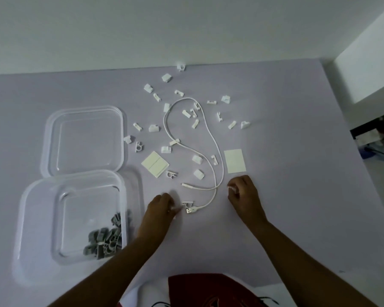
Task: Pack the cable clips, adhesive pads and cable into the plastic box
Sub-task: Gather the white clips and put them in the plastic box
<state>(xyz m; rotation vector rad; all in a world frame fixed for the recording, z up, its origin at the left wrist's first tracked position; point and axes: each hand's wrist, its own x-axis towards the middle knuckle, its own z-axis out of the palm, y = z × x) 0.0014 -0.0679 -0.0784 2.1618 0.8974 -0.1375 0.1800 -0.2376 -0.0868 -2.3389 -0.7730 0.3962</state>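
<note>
A clear plastic box (38, 218) sits at the near left with several grey cable clips (105, 240) in its near right corner. Several white cable clips (196, 159) lie scattered over the table's middle. A white USB cable (211, 138) snakes among them, its plug (190, 210) near my left hand. Two adhesive pad sheets lie flat: one (155, 164) left of the cable, one (234, 161) right. My left hand (162, 207) pinches a small white clip beside the plug. My right hand (243, 191) is curled around a white clip just below the right pad.
The box's clear lid (84, 140) lies flat behind the box. The table meets a white wall at the back, where one clip (180, 67) rests. The table's right edge drops toward a floor with dark wires (377, 142).
</note>
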